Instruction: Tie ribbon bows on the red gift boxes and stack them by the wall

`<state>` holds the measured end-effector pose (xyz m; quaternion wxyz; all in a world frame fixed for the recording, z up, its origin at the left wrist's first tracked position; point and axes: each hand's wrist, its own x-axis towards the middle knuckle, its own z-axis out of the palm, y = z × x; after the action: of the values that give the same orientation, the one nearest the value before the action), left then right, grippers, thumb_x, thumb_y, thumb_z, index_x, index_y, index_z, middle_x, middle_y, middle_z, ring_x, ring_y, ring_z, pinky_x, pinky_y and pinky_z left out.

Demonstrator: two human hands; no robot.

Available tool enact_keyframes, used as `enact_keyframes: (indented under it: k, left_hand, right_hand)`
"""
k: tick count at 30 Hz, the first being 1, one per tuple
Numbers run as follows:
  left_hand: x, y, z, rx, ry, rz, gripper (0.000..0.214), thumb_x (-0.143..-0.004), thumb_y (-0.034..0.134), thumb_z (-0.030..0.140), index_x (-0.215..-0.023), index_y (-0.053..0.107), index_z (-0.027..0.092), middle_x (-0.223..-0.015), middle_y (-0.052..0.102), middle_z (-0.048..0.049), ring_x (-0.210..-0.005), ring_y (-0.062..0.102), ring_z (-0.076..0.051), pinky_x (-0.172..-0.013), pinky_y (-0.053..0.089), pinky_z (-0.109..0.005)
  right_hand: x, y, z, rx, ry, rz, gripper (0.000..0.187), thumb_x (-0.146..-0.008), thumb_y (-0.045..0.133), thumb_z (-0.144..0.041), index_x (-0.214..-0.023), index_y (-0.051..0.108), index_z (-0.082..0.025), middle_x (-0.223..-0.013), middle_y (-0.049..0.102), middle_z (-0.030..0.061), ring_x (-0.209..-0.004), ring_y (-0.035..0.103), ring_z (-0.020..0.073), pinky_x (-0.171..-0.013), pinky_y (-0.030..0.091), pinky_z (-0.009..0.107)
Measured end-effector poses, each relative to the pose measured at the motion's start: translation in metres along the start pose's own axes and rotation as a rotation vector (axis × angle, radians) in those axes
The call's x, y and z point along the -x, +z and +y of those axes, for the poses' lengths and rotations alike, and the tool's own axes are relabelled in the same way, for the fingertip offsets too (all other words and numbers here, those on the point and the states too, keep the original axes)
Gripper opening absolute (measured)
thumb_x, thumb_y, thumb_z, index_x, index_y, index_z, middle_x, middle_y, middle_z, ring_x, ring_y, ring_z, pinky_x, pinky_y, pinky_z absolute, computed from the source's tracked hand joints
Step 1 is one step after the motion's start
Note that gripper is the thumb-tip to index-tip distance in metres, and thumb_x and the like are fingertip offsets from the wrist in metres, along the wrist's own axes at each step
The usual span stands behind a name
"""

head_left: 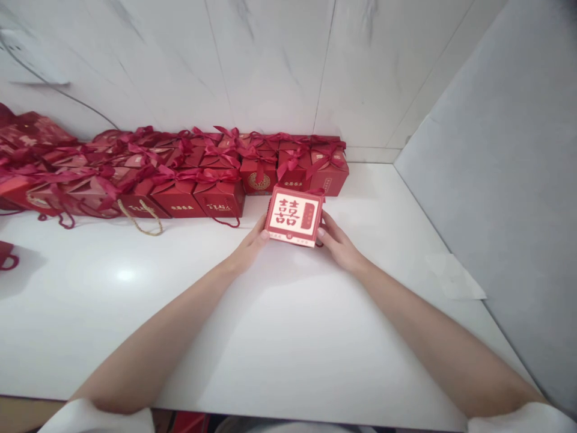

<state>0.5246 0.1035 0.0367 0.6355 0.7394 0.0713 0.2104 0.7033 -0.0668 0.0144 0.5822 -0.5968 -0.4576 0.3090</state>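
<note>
Between my two hands is a small red gift box [295,218], its cream label with a red double-happiness character facing me. My left hand [253,242] grips its left side, thumb near the lower corner. On the opposite side my right hand [339,242] holds it, thumb at the lower right corner. The fingers of both hands are partly hidden behind the box. A bit of red ribbon shows at its upper right. Just behind it stands the front of the rows of red ribbon-tied gift boxes [219,195].
Rows of similar boxes line the marbled wall [270,72] along the back of the white table [279,337]. A grey panel [509,180] bounds the right side, with a pale sheet [457,276] beside it. Part of another red box [5,255] shows at the left edge.
</note>
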Motion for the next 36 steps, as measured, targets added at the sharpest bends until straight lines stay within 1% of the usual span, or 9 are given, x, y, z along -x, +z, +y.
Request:
enact_keyframes:
  k: [4,7,10,17,22,26,29,32,36]
  left_hand:
    - [0.001,0.004,0.008,0.037,-0.112,-0.016,0.078,-0.084,0.068,0.050,-0.150,0.035,0.025,-0.143,0.052,-0.0110,-0.129,0.051,-0.032,-0.107,0.044,-0.046]
    - [0.002,0.008,0.008,0.026,-0.074,0.003,0.081,-0.082,0.072,0.044,-0.150,0.034,0.024,-0.142,0.053,-0.0124,-0.128,0.052,-0.033,-0.107,0.044,-0.047]
    - [0.003,0.010,0.007,0.008,-0.046,0.011,0.078,-0.082,0.072,0.042,-0.149,0.037,0.023,-0.142,0.053,-0.0123,-0.129,0.051,-0.033,-0.109,0.044,-0.047]
    - [0.004,0.009,0.004,-0.033,-0.044,0.028,0.075,-0.082,0.072,0.041,-0.146,0.039,0.020,-0.142,0.052,-0.0146,-0.129,0.052,-0.034,-0.109,0.043,-0.051]
    - [0.004,0.003,0.002,-0.043,-0.152,-0.008,0.086,-0.065,0.086,0.038,-0.137,0.046,0.012,-0.123,0.065,-0.0196,-0.116,0.062,-0.036,-0.097,0.052,-0.053]
    - [0.002,-0.009,0.003,-0.046,-0.196,-0.036,0.092,-0.052,0.093,0.035,-0.132,0.052,0.012,-0.117,0.068,-0.0187,-0.111,0.064,-0.038,-0.094,0.054,-0.052]
    - [-0.001,-0.019,0.001,0.094,-0.266,0.010,0.075,-0.061,0.086,0.047,-0.123,0.060,0.014,-0.119,0.068,-0.0172,-0.109,0.065,-0.037,-0.093,0.054,-0.052]
    - [-0.005,-0.026,-0.003,0.348,-0.331,0.122,0.064,-0.079,0.059,0.068,-0.119,0.063,0.018,-0.120,0.068,-0.0145,-0.108,0.066,-0.035,-0.089,0.056,-0.053]
    - [-0.007,-0.031,-0.004,0.474,-0.342,0.114,0.058,-0.089,0.043,0.067,-0.120,0.063,0.023,-0.121,0.068,-0.0101,-0.111,0.064,-0.033,-0.084,0.058,-0.048]
  right_hand:
    - [0.001,0.004,-0.011,-0.098,-0.075,-0.082,0.084,-0.089,0.058,-0.061,-0.156,0.016,-0.030,-0.154,0.037,0.0073,-0.138,0.041,0.0269,-0.114,0.034,0.049]
    - [0.000,0.005,-0.013,-0.093,-0.128,-0.132,0.085,-0.089,0.061,-0.060,-0.156,0.017,-0.030,-0.156,0.033,0.0069,-0.142,0.036,0.0267,-0.117,0.032,0.049]
    - [0.000,0.004,-0.010,-0.033,-0.133,-0.110,0.086,-0.089,0.061,-0.058,-0.156,0.014,-0.031,-0.155,0.034,0.0061,-0.141,0.037,0.0262,-0.117,0.031,0.049]
    - [0.001,0.003,-0.007,0.057,-0.104,-0.077,0.070,-0.090,0.060,-0.058,-0.147,0.036,-0.024,-0.145,0.049,0.0104,-0.133,0.047,0.0308,-0.111,0.039,0.050]
    - [0.001,0.005,-0.008,0.083,-0.119,-0.064,0.077,-0.085,0.066,-0.057,-0.146,0.036,-0.022,-0.141,0.052,0.0127,-0.128,0.051,0.0316,-0.108,0.041,0.049]
    - [0.003,0.004,-0.005,0.056,-0.158,-0.056,0.086,-0.081,0.072,-0.054,-0.149,0.030,-0.022,-0.144,0.047,0.0131,-0.131,0.048,0.0300,-0.108,0.041,0.045]
    - [0.004,0.003,-0.005,0.012,-0.124,-0.061,0.067,-0.090,0.059,-0.057,-0.143,0.039,-0.021,-0.132,0.056,0.0122,-0.120,0.056,0.0268,-0.103,0.045,0.042]
    - [0.006,0.001,-0.008,0.012,-0.104,-0.141,0.052,-0.095,0.050,-0.058,-0.130,0.051,-0.019,-0.109,0.065,0.0093,-0.104,0.062,0.0242,-0.096,0.047,0.041]
    - [0.007,0.001,-0.011,0.072,-0.140,-0.236,0.048,-0.096,0.048,-0.058,-0.124,0.058,-0.021,-0.111,0.067,0.0094,-0.103,0.064,0.0250,-0.097,0.047,0.042]
